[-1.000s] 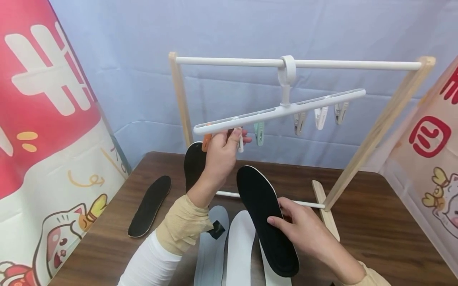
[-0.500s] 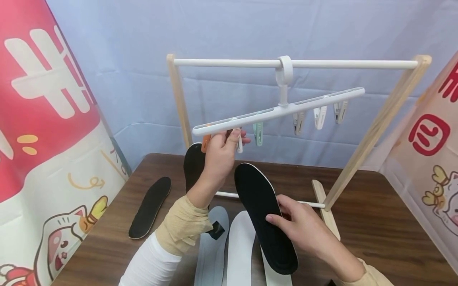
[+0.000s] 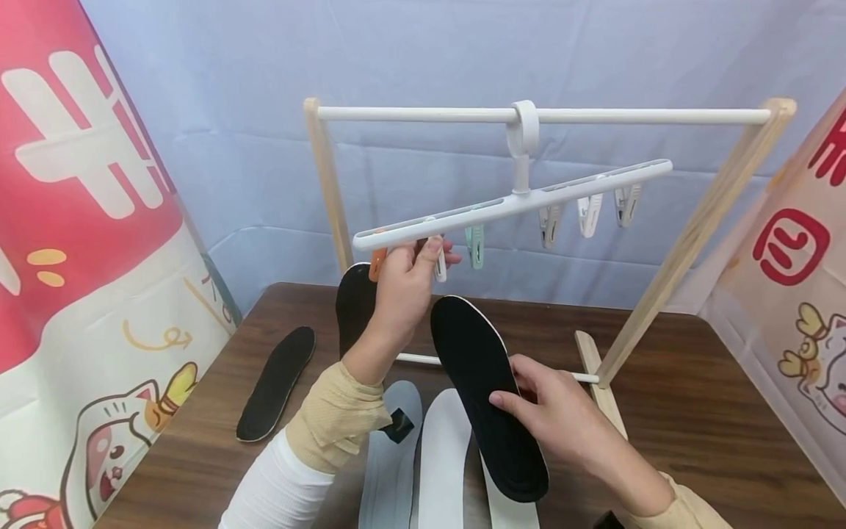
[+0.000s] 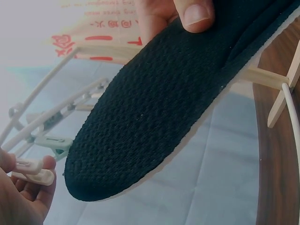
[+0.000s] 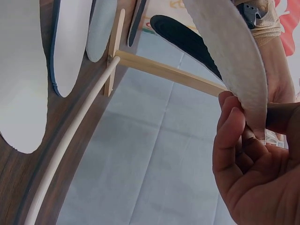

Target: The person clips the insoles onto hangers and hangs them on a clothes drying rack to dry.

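Observation:
My left hand [image 3: 405,286] pinches a white clothespin [image 4: 32,169] under the low left end of the white clip hanger [image 3: 463,216]. Between the thumb and fingers of my right hand [image 3: 554,408] is a black insole [image 3: 485,389], tilted, dark face up, with a pale underside in the right wrist view. Its toe end is below and apart from that clothespin. Another black insole [image 3: 353,305] hangs under the orange clothespin [image 3: 377,264], partly hidden by my left hand and forearm. A green clothespin [image 3: 476,246] hangs just right of my left fingers.
The hanger hooks over the white rail [image 3: 423,114] of a wooden-sided rack [image 3: 707,228]. Several clothespins [image 3: 590,214] hang on its right half. On the brown table [image 3: 714,411] lie a black insole [image 3: 276,383], a grey insole [image 3: 388,477] and white insoles [image 3: 444,459].
My right hand has raised the black insole slightly, up and a little left, toward the white clothespin. My left hand keeps its hold on the clothespin.

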### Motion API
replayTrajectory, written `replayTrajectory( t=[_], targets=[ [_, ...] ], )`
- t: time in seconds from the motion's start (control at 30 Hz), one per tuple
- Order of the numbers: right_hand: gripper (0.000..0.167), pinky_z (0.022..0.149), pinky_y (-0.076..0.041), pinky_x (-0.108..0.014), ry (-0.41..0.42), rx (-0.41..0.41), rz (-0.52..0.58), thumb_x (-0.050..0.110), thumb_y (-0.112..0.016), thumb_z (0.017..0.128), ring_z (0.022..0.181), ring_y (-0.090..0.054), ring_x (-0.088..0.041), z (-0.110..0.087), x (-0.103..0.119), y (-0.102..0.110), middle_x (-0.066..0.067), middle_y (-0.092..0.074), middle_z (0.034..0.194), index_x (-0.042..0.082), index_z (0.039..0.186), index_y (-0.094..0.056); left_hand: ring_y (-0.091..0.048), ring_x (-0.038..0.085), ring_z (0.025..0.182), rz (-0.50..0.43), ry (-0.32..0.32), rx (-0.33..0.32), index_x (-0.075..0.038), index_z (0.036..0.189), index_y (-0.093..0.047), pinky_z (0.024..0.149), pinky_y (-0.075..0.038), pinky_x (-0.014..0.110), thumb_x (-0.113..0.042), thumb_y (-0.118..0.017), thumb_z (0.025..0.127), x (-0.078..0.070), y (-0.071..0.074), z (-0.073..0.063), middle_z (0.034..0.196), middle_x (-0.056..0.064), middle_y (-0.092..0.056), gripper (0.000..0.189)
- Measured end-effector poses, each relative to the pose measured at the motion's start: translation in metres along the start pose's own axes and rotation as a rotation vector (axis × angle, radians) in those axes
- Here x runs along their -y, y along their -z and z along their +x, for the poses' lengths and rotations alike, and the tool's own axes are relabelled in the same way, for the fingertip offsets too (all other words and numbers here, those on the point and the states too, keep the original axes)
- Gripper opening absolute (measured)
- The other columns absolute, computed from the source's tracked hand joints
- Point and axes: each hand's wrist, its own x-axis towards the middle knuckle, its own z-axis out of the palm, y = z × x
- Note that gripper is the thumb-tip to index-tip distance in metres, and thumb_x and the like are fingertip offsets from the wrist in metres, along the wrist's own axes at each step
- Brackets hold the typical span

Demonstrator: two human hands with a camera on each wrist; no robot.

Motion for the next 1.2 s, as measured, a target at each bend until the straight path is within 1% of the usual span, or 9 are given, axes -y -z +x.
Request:
replayTrajectory(
  t=[0.2,0.43,0.67,0.93,1.2],
  targets=[
    [0.012,0.068,-0.048,-0.025,0.007,-0.006,-0.004,0.023,-0.075,0.092,0.073,-0.061,0.001,0.002,0.002,0.0,0.019,-0.07,0.078,0.02,0.096,-0.064,-0.072,0.027,0.104,0.008,0.007,0.004,0.004,0.129,-0.055,0.104,-0.048,0.04,-0.016,-0.049,0.108,0.0,0.0,-0.001,0.112,0.02,-0.066,0.029],
    [0.014,0.065,-0.045,-0.025,0.013,-0.01,-0.016,0.024,-0.075,0.093,0.068,-0.057,-0.001,0.006,0.006,0.004,0.019,-0.068,0.074,0.02,0.092,-0.061,-0.072,0.027,0.102,-0.002,-0.002,-0.001,0.003,0.125,-0.057,0.102,-0.049,0.038,-0.016,-0.049,0.108,-0.003,0.001,0.002,0.11,0.019,-0.065,0.027],
    [0.013,0.068,-0.048,-0.025,0.018,0.005,0.02,0.024,-0.074,0.094,0.072,-0.062,-0.001,0.009,0.006,0.004,0.018,-0.071,0.079,0.02,0.096,-0.062,-0.072,0.027,0.102,-0.006,0.011,-0.006,0.004,0.123,-0.058,0.101,-0.05,0.037,-0.015,-0.049,0.108,-0.002,0.001,0.002,0.109,0.019,-0.066,0.026],
    [0.013,0.067,-0.047,-0.026,0.01,-0.003,0.01,0.025,-0.074,0.094,0.071,-0.06,-0.003,0.012,0.007,0.004,0.016,-0.068,0.076,0.02,0.098,-0.063,-0.072,0.027,0.102,-0.008,0.011,0.005,0.004,0.124,-0.057,0.103,-0.049,0.038,-0.015,-0.048,0.108,-0.002,0.001,-0.001,0.11,0.019,-0.066,0.026],
    [0.017,0.072,-0.054,-0.027,0.01,0.002,0.065,0.022,-0.074,0.094,0.079,-0.068,-0.002,0.015,0.008,0.004,0.012,-0.074,0.087,0.017,0.107,-0.065,-0.071,0.028,0.101,-0.011,0.002,0.01,0.004,0.124,-0.056,0.102,-0.049,0.037,-0.014,-0.048,0.108,-0.003,0.001,-0.002,0.11,0.02,-0.065,0.026]
  ],
)
